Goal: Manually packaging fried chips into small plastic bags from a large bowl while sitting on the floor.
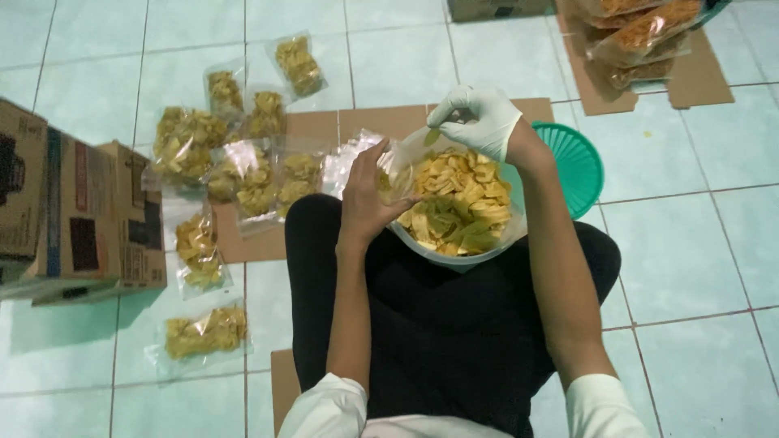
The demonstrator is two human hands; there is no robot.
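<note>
Looking down through the head camera, I see a round bowl (pixel 487 253) of yellow chips (pixel 458 199) resting on the lap, just in front of the knees, with a green basket (pixel 578 162) touching it on the far right. My left hand (pixel 367 195) is bare and holds a clear plastic bag (pixel 393 162) at the bowl's left rim; the bag's long axis runs away from me, mouth turned towards the chips. The thumb and fingers (pixel 381 158) are half curled around the bag's edge, pinching it. My right hand (pixel 479 118), in a white glove, hovers above the far rim of the bowl, its fingers (pixel 450 113) closed in a pinch on a single small chip (pixel 432 136) that hangs downward. Filled bags (pixel 243 174) of chips lie scattered on the tiled floor (pixel 698 243) and on sheets of cardboard (pixel 324 126) to the left, near a cardboard box (pixel 81 215).
</note>
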